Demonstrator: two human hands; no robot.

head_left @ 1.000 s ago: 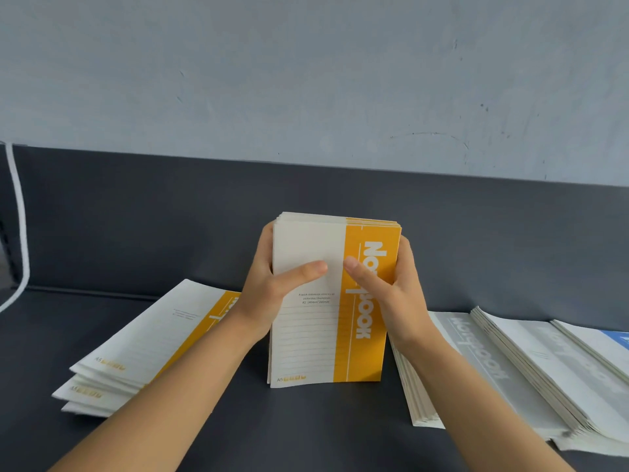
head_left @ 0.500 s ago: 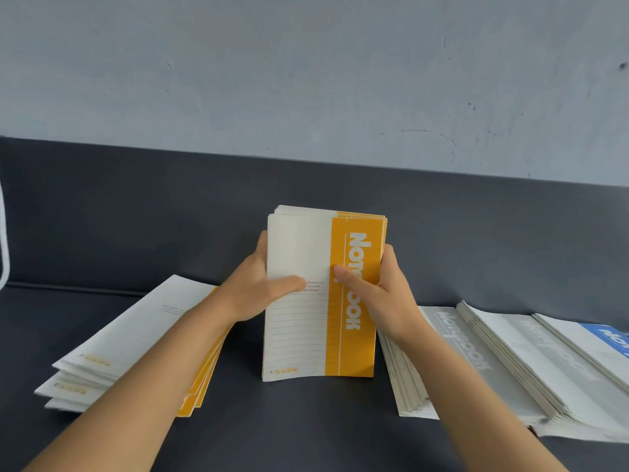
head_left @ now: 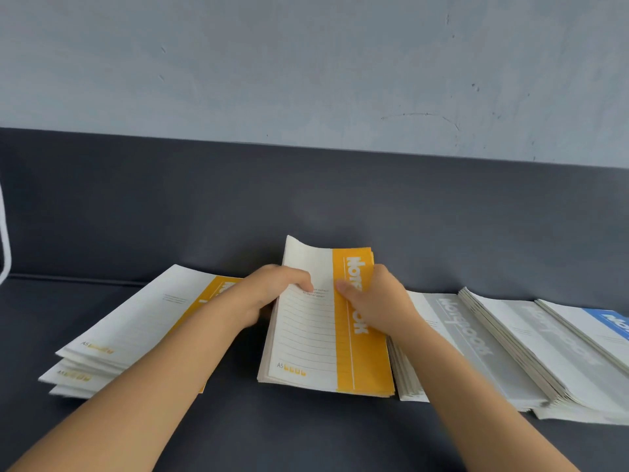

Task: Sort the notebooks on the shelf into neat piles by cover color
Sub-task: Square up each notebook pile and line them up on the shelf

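Note:
A stack of yellow-and-white notebooks [head_left: 323,342] lies tilted back on the dark shelf [head_left: 306,434] in the middle. My left hand [head_left: 272,294] grips its left edge, thumb on the cover. My right hand [head_left: 374,301] grips its right edge, thumb on the yellow band. To the left lies another loose pile of yellow notebooks [head_left: 136,332], fanned and uneven. To the right lies a slanted pile of grey notebooks [head_left: 493,349], with a blue notebook [head_left: 609,321] at the far right edge.
The shelf's dark back panel [head_left: 306,199] rises right behind the piles, with a pale wall [head_left: 306,63] above. A white cord [head_left: 5,240] hangs at the far left edge. Bare shelf surface runs along the front.
The yellow stack stood upright on its bottom edge between both hands; now it has tipped back and down onto the shelf. Both hands lowered with it.

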